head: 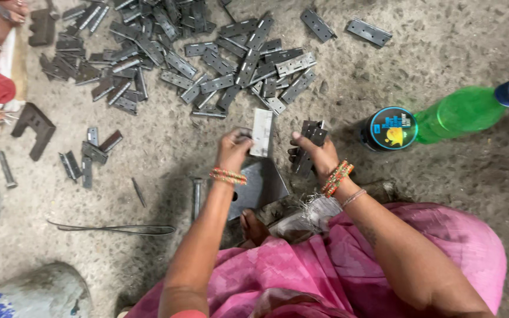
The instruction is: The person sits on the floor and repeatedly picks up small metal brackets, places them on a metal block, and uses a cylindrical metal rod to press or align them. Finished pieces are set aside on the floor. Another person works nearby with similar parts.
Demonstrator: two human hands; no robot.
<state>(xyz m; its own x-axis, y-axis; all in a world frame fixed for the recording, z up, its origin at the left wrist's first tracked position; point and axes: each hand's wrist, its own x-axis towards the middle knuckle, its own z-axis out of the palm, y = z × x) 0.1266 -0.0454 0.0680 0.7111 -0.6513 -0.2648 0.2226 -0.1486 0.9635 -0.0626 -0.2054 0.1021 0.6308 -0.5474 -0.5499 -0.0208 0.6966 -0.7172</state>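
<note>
Hinges of dark, flat steel (308,147) sit stacked in the right hand (319,156) at frame centre, fingers closed round them. Left hand (234,150) pinches a pale metal hinge leaf (262,132) by its lower edge. Both pieces look stiff, fairly heavy, sharp-edged; flat faces probably give the safest hold.

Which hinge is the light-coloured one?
The hinge in the left hand: a pale silvery hinge, held upright. Those in the right hand, a dark stack, and in the floor pile are dark grey.
</note>
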